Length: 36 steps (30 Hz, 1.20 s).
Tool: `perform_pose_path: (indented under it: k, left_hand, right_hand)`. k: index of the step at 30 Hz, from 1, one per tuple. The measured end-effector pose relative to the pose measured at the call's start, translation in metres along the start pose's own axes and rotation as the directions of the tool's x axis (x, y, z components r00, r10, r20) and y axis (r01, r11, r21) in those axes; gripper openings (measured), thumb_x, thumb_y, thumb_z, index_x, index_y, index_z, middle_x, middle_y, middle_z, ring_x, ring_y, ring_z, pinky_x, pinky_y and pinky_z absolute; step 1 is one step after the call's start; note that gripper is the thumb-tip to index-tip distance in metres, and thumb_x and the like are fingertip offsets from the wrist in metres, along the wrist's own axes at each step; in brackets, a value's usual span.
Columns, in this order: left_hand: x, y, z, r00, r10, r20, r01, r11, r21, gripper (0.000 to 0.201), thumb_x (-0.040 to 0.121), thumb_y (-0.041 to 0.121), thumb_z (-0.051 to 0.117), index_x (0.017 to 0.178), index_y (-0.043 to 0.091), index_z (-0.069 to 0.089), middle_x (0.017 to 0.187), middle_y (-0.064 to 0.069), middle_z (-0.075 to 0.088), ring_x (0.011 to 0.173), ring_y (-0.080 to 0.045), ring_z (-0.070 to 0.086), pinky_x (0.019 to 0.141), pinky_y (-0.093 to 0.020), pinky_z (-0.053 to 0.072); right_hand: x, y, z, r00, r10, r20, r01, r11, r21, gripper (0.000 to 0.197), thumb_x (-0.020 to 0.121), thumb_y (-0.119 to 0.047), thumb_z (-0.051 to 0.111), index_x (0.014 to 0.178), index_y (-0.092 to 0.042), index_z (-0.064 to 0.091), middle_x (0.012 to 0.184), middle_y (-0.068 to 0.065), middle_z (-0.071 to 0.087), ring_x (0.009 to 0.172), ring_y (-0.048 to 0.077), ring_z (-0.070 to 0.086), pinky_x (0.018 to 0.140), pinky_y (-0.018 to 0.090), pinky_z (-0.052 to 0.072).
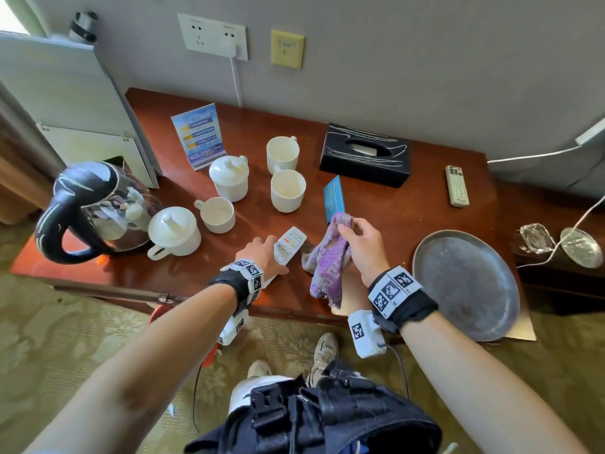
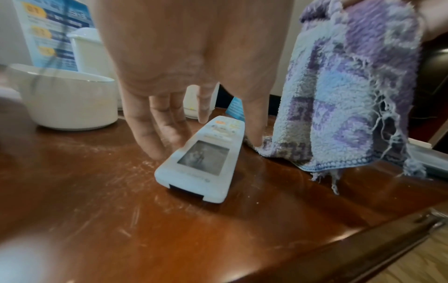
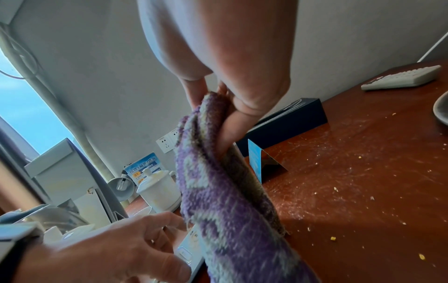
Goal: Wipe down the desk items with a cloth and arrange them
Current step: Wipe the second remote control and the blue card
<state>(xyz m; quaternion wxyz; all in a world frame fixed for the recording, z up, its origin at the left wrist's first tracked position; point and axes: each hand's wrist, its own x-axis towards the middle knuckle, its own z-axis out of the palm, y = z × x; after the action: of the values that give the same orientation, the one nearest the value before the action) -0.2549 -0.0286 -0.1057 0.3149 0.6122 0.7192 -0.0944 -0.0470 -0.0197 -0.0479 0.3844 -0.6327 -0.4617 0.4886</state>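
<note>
A white remote (image 1: pixel 291 244) (image 2: pixel 203 159) lies flat near the front edge of the brown desk (image 1: pixel 376 208). My left hand (image 1: pixel 271 257) (image 2: pixel 208 139) reaches down over it, fingertips (image 2: pixel 157 147) at its left edge and the thumb at its right edge, pinching it. In the right wrist view these fingers curl round the remote (image 3: pixel 191 247). My right hand (image 1: pixel 347 231) (image 3: pixel 218 99) pinches the top of a frayed purple cloth (image 1: pixel 330 257) (image 2: pixel 351 95) (image 3: pixel 218 191). The cloth hangs just right of the remote, its lower end on the desk.
A glass kettle (image 1: pixel 98 208) stands far left, with several white cups (image 1: pixel 288 191) and lidded mugs (image 1: pixel 173 231) behind the remote. A black tissue box (image 1: pixel 365 155), a blue card (image 1: pixel 334 198) and a second remote (image 1: pixel 456 185) sit farther back. A metal tray (image 1: pixel 468 283) overhangs the right front. Crumbs (image 3: pixel 333 238) dot the desk.
</note>
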Motion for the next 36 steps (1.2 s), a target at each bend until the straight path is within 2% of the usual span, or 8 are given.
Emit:
perform_pose_path:
  k: [5,10,14,19,23,28,31,36]
  left_hand:
    - [0.007,0.007,0.001,1.0,-0.024,0.015,0.023,0.996,0.083,0.084,0.083,0.051,0.074,0.148,0.022,0.031,0.138,-0.012,0.044,0.126,-0.031,0.049,0.096,-0.044,0.049]
    - [0.011,0.008,0.001,0.999,-0.024,0.026,0.021,0.995,0.102,0.077,0.084,0.044,0.074,0.145,0.022,0.031,0.134,-0.012,0.047,0.122,-0.031,0.052,0.09,-0.043,0.048]
    - [0.009,0.011,0.001,0.998,-0.038,0.043,0.034,0.997,0.073,0.075,0.085,0.041,0.072,0.143,0.018,0.031,0.133,-0.011,0.049,0.118,-0.032,0.057,0.087,-0.041,0.047]
    - [0.005,0.015,0.001,0.999,0.021,0.044,-0.01,0.972,-0.237,0.07,0.078,0.04,0.075,0.136,0.018,0.044,0.12,-0.006,0.059,0.103,-0.026,0.062,0.085,-0.038,0.055]
    - [-0.001,0.027,-0.015,0.992,0.127,0.004,-0.106,0.846,-0.522,0.052,0.084,0.032,0.074,0.131,0.017,0.055,0.111,-0.003,0.062,0.094,-0.021,0.064,0.079,-0.033,0.055]
    - [-0.018,0.039,-0.044,0.968,0.25,-0.001,-0.13,0.5,-0.856,0.02,0.089,0.014,0.065,0.108,0.021,0.068,0.097,-0.008,0.066,0.079,-0.018,0.061,0.066,-0.027,0.05]
    - [-0.028,0.046,-0.061,0.932,0.361,-0.009,-0.168,0.412,-0.896,0.027,0.089,0.013,0.063,0.113,0.023,0.071,0.102,-0.007,0.072,0.089,-0.018,0.068,0.066,-0.023,0.055]
    - [-0.035,0.06,-0.079,0.891,0.453,-0.026,-0.217,0.377,-0.9,0.048,0.075,0.022,0.067,0.122,0.019,0.069,0.109,-0.009,0.074,0.095,-0.022,0.071,0.075,-0.032,0.058]
  right_hand:
    - [0.003,0.006,0.002,1.0,-0.002,-0.003,0.002,1.0,-0.007,0.013,0.095,-0.019,0.062,0.102,-0.011,0.069,0.104,0.017,0.07,0.09,0.019,0.063,0.083,0.04,0.053]
    - [0.005,0.011,0.003,0.997,0.06,-0.054,-0.059,0.998,0.022,0.017,0.095,-0.023,0.063,0.097,-0.007,0.068,0.085,0.009,0.065,0.078,0.02,0.058,0.07,0.035,0.046]
    - [0.005,0.015,0.003,0.995,0.088,-0.054,-0.087,0.996,0.037,0.017,0.095,-0.027,0.063,0.095,-0.011,0.069,0.087,0.011,0.066,0.079,0.021,0.06,0.071,0.036,0.047]
    - [0.01,0.011,-0.005,0.988,0.084,-0.131,-0.073,0.994,0.085,0.01,0.096,-0.025,0.062,0.092,-0.019,0.069,0.094,0.014,0.07,0.083,0.024,0.064,0.074,0.04,0.051]
    - [0.015,0.004,-0.01,0.975,0.076,-0.21,-0.051,0.991,0.125,0.012,0.095,-0.024,0.063,0.086,-0.019,0.069,0.086,0.01,0.067,0.078,0.02,0.06,0.073,0.039,0.049]
    - [0.016,-0.015,-0.012,0.978,-0.035,-0.205,0.067,0.986,0.154,0.012,0.095,-0.019,0.063,0.104,-0.017,0.071,0.099,0.003,0.074,0.093,0.016,0.069,0.084,0.033,0.055]
    - [0.017,-0.027,-0.008,0.975,-0.104,-0.197,0.136,0.978,0.157,0.018,0.094,-0.02,0.065,0.111,-0.016,0.071,0.104,-0.002,0.075,0.099,0.013,0.069,0.091,0.032,0.055]
    - [0.017,-0.044,0.001,0.976,-0.166,-0.143,0.197,0.951,0.238,0.02,0.093,-0.027,0.065,0.11,-0.031,0.074,0.108,-0.007,0.075,0.104,0.017,0.069,0.099,0.049,0.052]
